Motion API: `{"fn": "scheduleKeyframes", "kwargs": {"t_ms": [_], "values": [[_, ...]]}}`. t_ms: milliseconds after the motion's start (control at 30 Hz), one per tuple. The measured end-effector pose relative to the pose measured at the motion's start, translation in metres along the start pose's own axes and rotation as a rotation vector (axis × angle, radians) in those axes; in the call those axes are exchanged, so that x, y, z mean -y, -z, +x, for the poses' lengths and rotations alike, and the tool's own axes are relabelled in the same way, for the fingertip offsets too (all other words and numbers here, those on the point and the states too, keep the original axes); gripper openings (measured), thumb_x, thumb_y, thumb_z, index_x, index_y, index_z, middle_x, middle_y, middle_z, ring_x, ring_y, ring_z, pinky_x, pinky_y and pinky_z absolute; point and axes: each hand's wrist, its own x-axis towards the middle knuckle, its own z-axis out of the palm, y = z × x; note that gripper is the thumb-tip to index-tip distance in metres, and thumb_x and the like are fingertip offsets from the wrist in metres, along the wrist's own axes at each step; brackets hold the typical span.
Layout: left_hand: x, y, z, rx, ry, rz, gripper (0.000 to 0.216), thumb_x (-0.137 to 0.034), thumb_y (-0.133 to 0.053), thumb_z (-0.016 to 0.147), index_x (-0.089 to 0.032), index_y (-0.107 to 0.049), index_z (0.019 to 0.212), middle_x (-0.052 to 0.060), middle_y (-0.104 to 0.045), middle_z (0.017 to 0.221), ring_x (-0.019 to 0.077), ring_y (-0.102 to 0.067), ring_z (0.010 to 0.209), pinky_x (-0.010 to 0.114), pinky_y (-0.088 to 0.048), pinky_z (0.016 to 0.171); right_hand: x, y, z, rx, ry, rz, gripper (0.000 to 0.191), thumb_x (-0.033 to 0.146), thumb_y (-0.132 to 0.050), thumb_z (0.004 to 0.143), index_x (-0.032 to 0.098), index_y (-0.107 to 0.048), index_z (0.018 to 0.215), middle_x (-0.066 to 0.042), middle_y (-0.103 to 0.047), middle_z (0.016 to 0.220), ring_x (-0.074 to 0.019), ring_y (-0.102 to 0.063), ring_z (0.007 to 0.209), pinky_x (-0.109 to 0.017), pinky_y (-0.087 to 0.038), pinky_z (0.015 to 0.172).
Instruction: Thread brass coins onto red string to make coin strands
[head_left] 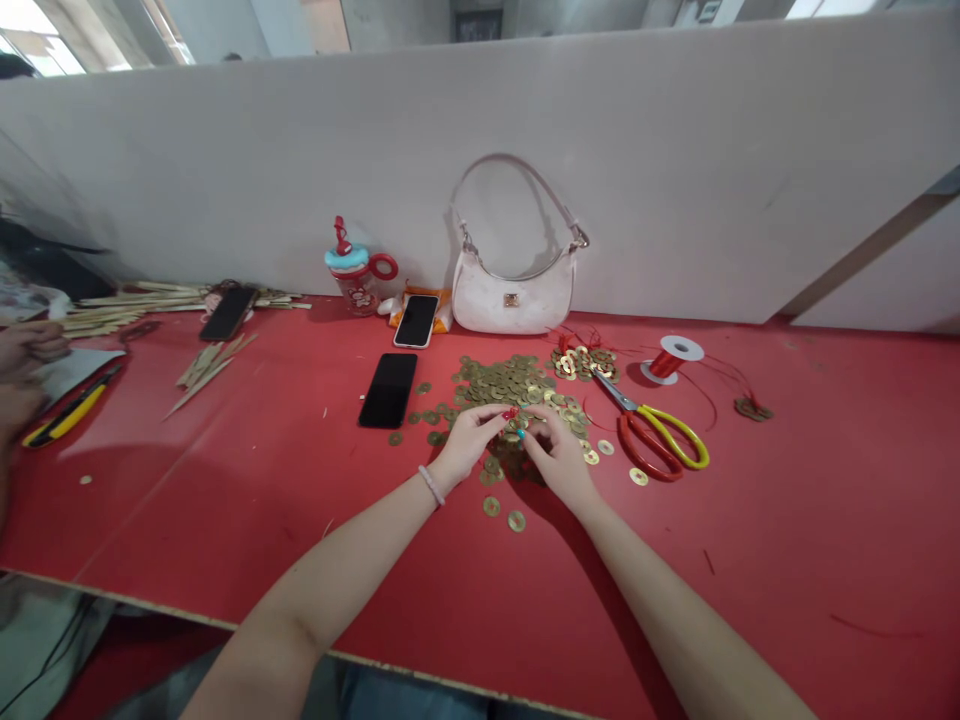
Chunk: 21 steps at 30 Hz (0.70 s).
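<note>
Over a spread-out pile of brass coins (510,380) with square holes, my left hand (471,440) and my right hand (559,455) meet at the fingertips. Both are closed in a pinch, and whatever sits between the fingers is too small to make out against the coins behind. Red and turquoise nails show, and a pale bracelet (431,486) circles my left wrist. Two loose coins (516,521) lie just in front of my hands. To the right, scissors (652,432) with one red and one yellow handle rest partly open, tips touching a bunch of red-threaded coins (581,362).
Behind the pile stand a white handbag (514,300) and a lidded cup (358,285). Phones (388,390) lie to the left, a red thread spool (667,360) to the right. At far left are another person's hands (30,360), a yellow cutter (75,408) and dry strips (210,370).
</note>
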Motion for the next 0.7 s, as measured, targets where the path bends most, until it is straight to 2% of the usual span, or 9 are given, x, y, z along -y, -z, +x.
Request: {"fn": "scheduleKeyframes", "kwargs": {"t_ms": [167,333,700], "values": [[-0.0001,0.0002,0.0000,-0.023,0.015,0.000,0.033,-0.034,-0.060,0.071,-0.011,-0.066,0.094,0.002,-0.058,0.063,0.0063,-0.042,0.052,0.019,-0.033,0.049,-0.0004,-0.0003,-0.0007,-0.009,0.054,-0.031,0.029,0.026,-0.044,0.080,0.019,-0.047,0.108,0.004,-0.045,0.059,-0.0122,-0.045,0.053,-0.025,-0.038,0.054],[-0.0020,0.0012,-0.0001,-0.065,0.032,-0.034,0.032,-0.032,-0.060,0.070,-0.011,-0.066,0.094,0.001,-0.057,0.063,0.0066,-0.041,0.051,0.019,-0.032,0.045,0.0008,-0.0005,-0.0018,-0.023,0.054,-0.091,0.031,0.022,-0.043,0.077,0.018,-0.051,0.106,0.004,-0.045,0.057,-0.0114,-0.043,0.051,-0.024,-0.039,0.054],[-0.0032,0.0001,0.0017,-0.114,0.001,-0.128,0.023,-0.026,-0.061,0.068,-0.012,-0.068,0.085,0.006,-0.066,0.082,0.0098,-0.052,0.066,0.022,-0.039,0.063,0.0053,0.0002,-0.0019,-0.012,0.065,-0.231,0.042,0.018,-0.041,0.071,0.016,-0.059,0.109,0.004,-0.046,0.052,-0.0111,-0.042,0.049,-0.024,-0.041,0.056]]}}
